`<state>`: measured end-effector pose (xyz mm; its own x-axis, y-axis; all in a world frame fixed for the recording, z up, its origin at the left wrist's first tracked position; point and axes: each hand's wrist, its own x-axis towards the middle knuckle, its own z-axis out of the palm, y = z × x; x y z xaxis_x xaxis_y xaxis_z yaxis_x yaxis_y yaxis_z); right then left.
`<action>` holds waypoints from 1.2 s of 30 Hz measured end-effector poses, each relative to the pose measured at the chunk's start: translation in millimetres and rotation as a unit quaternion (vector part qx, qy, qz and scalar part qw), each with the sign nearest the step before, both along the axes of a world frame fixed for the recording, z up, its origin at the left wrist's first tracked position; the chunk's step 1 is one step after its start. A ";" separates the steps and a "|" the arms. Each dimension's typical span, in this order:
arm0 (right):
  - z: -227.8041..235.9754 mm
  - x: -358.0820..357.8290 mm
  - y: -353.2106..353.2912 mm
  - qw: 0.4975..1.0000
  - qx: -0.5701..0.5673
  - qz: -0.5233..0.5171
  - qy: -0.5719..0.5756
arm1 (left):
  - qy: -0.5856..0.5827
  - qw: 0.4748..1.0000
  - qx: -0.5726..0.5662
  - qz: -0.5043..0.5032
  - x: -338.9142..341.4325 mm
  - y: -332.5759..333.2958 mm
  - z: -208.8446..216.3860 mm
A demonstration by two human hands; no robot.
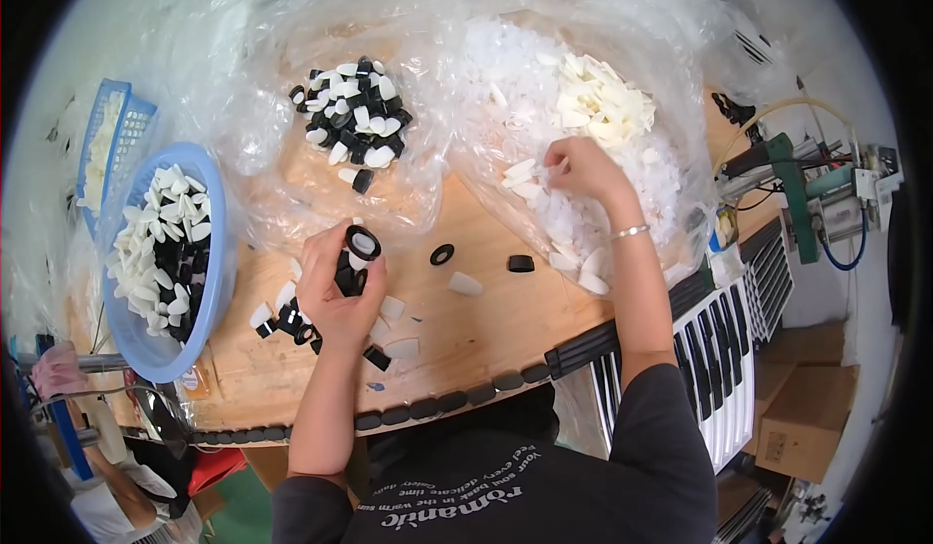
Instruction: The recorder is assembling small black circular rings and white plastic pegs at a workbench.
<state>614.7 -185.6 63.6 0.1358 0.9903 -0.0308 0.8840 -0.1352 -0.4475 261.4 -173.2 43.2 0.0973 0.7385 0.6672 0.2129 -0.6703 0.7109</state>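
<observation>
My left hand (333, 291) is closed around several black ring-shaped caps (362, 244), with a white piece showing inside the top one. Loose black caps and white tapered pieces (400, 348) lie on the wooden table beside it. At the right, my right hand (588, 170) is pinched over an open clear plastic bag; whatever its fingertips hold cannot be made out. Cream-white flat pieces (604, 102) and translucent white bits (505, 53) fill that bag. Between the hands lie a black ring (442, 255), a white piece (466, 284) and a black cap (521, 263).
A blue basin (222, 243) of white and black pieces stands at the left, near a blue basket (142, 117). Capped pieces (355, 112) are heaped on plastic film farther back. A green-and-metal machine (799, 199) and cardboard boxes (809, 418) are at right. Another person's arm (126, 491) shows lower left.
</observation>
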 end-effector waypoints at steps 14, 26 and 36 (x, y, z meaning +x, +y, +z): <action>-18.4 -21.6 -2.4 0.995 0.057 -0.083 0.016 | 0.034 0.999 -0.010 -0.038 2.7 -1.7 -0.3; 37.5 -139.4 -27.5 0.943 0.105 0.061 0.309 | 0.075 0.992 0.088 -0.045 2.0 0.9 -1.3; 14.6 -165.0 -37.3 0.904 0.168 0.101 0.379 | 0.135 0.976 0.165 -0.043 7.5 3.0 0.3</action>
